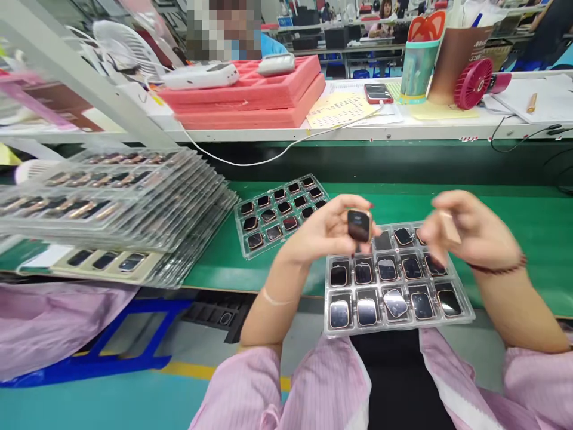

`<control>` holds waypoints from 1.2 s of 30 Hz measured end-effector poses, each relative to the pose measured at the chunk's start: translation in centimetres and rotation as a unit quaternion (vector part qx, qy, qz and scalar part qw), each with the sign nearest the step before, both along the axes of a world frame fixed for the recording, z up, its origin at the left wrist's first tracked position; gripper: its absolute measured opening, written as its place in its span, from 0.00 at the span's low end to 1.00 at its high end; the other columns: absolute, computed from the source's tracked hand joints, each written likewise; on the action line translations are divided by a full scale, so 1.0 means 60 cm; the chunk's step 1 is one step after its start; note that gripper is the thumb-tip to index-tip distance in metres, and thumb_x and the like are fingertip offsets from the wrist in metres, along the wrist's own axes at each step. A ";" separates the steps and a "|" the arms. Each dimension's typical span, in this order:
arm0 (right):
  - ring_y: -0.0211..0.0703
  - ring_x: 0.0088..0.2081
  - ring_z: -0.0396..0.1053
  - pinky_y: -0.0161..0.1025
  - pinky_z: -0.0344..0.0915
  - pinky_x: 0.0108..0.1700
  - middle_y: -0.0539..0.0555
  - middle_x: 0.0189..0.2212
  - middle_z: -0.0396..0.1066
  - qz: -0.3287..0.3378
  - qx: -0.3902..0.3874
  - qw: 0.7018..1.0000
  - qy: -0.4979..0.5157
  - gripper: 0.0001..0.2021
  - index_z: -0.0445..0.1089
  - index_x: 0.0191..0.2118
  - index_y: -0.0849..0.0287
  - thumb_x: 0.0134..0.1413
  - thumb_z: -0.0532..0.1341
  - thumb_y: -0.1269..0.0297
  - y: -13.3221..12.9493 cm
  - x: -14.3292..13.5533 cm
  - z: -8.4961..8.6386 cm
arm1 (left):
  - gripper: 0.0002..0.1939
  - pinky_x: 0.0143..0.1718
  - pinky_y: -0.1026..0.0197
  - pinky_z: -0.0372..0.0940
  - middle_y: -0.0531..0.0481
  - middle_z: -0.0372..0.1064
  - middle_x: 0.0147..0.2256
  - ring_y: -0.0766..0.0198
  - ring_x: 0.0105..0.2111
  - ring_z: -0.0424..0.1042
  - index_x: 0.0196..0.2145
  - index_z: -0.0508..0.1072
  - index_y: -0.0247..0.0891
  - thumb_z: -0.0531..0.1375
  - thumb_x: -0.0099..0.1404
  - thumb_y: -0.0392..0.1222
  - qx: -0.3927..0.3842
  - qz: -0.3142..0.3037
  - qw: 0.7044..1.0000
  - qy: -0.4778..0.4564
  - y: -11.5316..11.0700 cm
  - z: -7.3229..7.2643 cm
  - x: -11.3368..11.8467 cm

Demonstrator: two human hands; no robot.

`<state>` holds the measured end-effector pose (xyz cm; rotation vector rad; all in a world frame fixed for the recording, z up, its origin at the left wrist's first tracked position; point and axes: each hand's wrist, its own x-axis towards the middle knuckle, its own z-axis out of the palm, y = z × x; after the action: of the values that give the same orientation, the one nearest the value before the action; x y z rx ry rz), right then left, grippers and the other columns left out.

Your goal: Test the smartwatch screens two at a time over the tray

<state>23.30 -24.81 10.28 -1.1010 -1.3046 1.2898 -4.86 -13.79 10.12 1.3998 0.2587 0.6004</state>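
My left hand [329, 233] pinches a square watch body [359, 226] with a dark screen and a gold-coloured edge, its screen facing me. To the right, my right hand [481, 233] has its fingers closed on a second watch body [449, 228], smeared by motion and showing a rose-gold side. Beneath both hands, a clear plastic tray [403, 325] reaches over the front edge of the bench, with rows of similar watch bodies in its pockets. Another filled tray [248, 254] lies further back, left of my left hand.
On the left rises a tall stack of clear trays [179, 209] holding watches. A white shelf [349, 128] crosses the back of the green bench [528, 239], carrying pink foam [250, 110], a phone [378, 93], a cup [418, 71] and a small fan [474, 83]. A white cable [250, 163] droops below the shelf.
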 end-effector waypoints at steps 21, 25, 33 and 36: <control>0.43 0.35 0.80 0.37 0.76 0.34 0.58 0.44 0.80 -0.052 -0.027 0.998 -0.013 0.22 0.71 0.51 0.57 0.47 0.67 0.70 0.144 0.000 -0.163 | 0.23 0.25 0.67 0.60 0.47 0.76 0.37 0.68 0.28 0.74 0.48 0.68 0.35 0.64 0.52 0.36 0.004 0.091 0.986 0.141 0.100 -0.165 0.109; 0.45 0.37 0.80 0.40 0.77 0.36 0.58 0.45 0.80 -0.033 -0.024 0.999 -0.027 0.23 0.70 0.51 0.57 0.47 0.66 0.71 0.141 -0.002 -0.163 | 0.23 0.27 0.67 0.61 0.49 0.75 0.37 0.69 0.28 0.73 0.48 0.67 0.36 0.63 0.52 0.35 0.008 0.097 0.985 0.140 0.098 -0.168 0.106; 0.47 0.39 0.80 0.43 0.78 0.39 0.58 0.46 0.79 -0.012 -0.001 0.999 -0.053 0.22 0.70 0.52 0.57 0.47 0.64 0.72 0.137 -0.005 -0.167 | 0.23 0.30 0.65 0.63 0.50 0.74 0.35 0.70 0.26 0.71 0.48 0.67 0.36 0.65 0.55 0.39 -0.002 0.101 0.986 0.131 0.094 -0.164 0.101; 0.48 0.41 0.81 0.44 0.78 0.41 0.58 0.47 0.78 -0.009 0.004 0.998 -0.058 0.23 0.70 0.52 0.57 0.46 0.63 0.73 0.136 -0.007 -0.166 | 0.21 0.30 0.65 0.64 0.51 0.74 0.34 0.70 0.26 0.70 0.47 0.68 0.35 0.65 0.55 0.41 0.004 0.099 0.987 0.128 0.095 -0.163 0.101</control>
<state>22.91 -16.67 0.33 -1.1953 -1.3810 1.2223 1.19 -8.12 0.34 1.4686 0.6064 0.5837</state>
